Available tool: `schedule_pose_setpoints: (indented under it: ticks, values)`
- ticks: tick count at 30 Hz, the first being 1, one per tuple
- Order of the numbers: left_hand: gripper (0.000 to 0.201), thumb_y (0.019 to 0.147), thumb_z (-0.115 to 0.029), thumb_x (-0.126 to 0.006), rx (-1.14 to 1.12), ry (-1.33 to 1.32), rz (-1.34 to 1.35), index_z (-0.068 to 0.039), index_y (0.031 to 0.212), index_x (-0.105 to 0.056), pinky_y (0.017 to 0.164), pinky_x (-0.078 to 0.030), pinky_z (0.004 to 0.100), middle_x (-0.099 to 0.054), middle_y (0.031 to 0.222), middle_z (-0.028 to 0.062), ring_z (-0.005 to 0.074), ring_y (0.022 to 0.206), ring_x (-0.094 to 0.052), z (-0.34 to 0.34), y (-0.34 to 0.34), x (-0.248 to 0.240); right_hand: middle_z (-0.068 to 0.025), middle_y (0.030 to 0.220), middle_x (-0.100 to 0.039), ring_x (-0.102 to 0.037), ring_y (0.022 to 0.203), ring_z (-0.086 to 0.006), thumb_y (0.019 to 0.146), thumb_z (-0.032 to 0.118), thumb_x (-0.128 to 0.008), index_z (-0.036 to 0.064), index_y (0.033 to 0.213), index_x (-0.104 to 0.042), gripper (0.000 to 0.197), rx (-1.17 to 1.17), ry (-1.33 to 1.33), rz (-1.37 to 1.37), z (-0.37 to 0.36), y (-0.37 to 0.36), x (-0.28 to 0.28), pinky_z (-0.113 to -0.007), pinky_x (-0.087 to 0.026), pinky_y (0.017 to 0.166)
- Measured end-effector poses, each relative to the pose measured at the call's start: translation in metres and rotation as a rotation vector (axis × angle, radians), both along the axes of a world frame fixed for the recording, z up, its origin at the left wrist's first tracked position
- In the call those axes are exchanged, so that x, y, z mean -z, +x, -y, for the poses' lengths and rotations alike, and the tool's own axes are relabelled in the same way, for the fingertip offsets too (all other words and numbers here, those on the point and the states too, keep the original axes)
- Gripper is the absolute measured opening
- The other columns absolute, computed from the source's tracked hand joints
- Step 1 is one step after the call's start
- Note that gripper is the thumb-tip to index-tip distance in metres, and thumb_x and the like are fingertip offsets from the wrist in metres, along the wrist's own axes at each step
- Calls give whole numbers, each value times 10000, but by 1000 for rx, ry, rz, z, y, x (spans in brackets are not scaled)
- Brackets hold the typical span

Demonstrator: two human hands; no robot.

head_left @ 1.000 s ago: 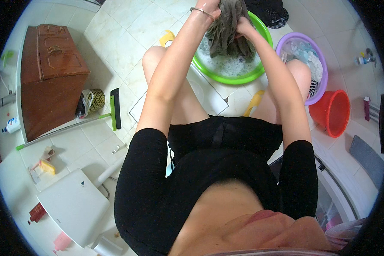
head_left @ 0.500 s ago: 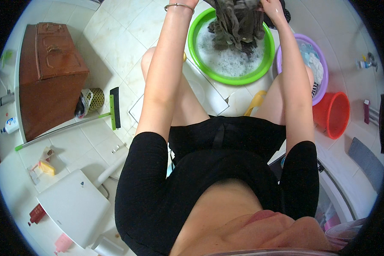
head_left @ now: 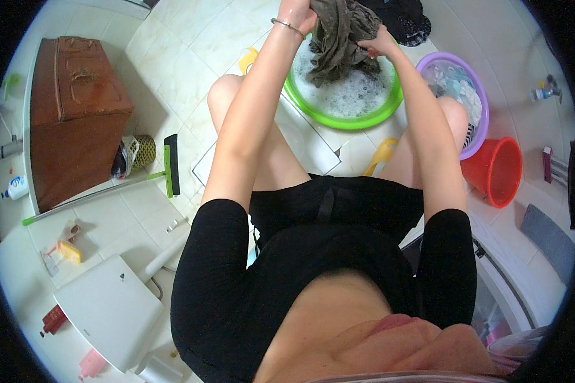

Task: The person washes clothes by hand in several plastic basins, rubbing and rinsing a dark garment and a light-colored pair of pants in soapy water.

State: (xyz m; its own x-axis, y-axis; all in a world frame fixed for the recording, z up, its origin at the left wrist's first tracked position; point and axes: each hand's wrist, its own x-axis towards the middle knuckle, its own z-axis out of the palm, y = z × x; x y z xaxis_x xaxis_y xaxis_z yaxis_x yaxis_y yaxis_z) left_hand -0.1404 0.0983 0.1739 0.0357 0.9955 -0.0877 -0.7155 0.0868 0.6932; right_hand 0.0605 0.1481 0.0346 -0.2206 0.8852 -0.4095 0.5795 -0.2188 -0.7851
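A wet, dark grey-green garment [head_left: 340, 45] hangs bunched over a bright green basin [head_left: 346, 123]. Foamy, soapy water [head_left: 345, 101] fills the basin, and the cloth's lower end reaches down to the suds. My left hand [head_left: 298, 15], with a bangle at the wrist, grips the garment's upper left part at the top of the view. Lower, on the cloth's right side, my right hand [head_left: 379, 43] pinches it with the fingers closed. The garment's folds hide part of the left hand's fingers.
Right of the basin stand a purple tub [head_left: 484, 118] with clothes in it and a red bucket [head_left: 496, 171]. Black cloth [head_left: 399, 19] lies beyond the basin. On the left are a brown cabinet [head_left: 76, 127], a mesh bin [head_left: 142, 149] and a green-and-black floor squeegee [head_left: 171, 165].
Both hands have come lower and nearer each other, the right one moving left. The garment is now bunched rather than hanging stretched between them. More of the black cloth behind shows.
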Motion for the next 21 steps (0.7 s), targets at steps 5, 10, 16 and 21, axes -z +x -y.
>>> schedule_pose_setpoints:
  ticks: [5,10,16,21]
  values:
    - [247,846,-110,-315,83,29,53,9,857,-531,710,-471,328,-586,818,121,215,756,-569,4,9,-8,-194,843,-589,-585,637,-275,598,283,-735,35,1301,-5,1043,-56,194,271,-15,20,43,-326,-488,635]
    - [252,853,-115,-320,57,99,109,25,921,-519,777,-452,329,-577,891,131,220,830,-558,24,-4,-19,-192,886,-588,-590,773,-291,670,213,-653,33,1218,-354,650,30,-39,-13,-14,-14,31,-358,-474,687]
    - [268,871,-132,-305,-38,222,213,23,951,-509,833,-410,326,-561,954,129,213,899,-529,4,5,-34,-97,686,-572,-542,575,-157,697,50,-439,-11,807,-552,169,404,861,-47,-84,44,-10,-286,-432,533]
    - [277,872,-134,-300,-198,263,118,27,963,-506,836,-408,329,-562,961,129,211,905,-528,22,-44,-33,-24,691,-532,-430,543,-84,769,14,-411,42,844,-514,131,447,710,-738,-33,-22,-98,-201,-337,468]
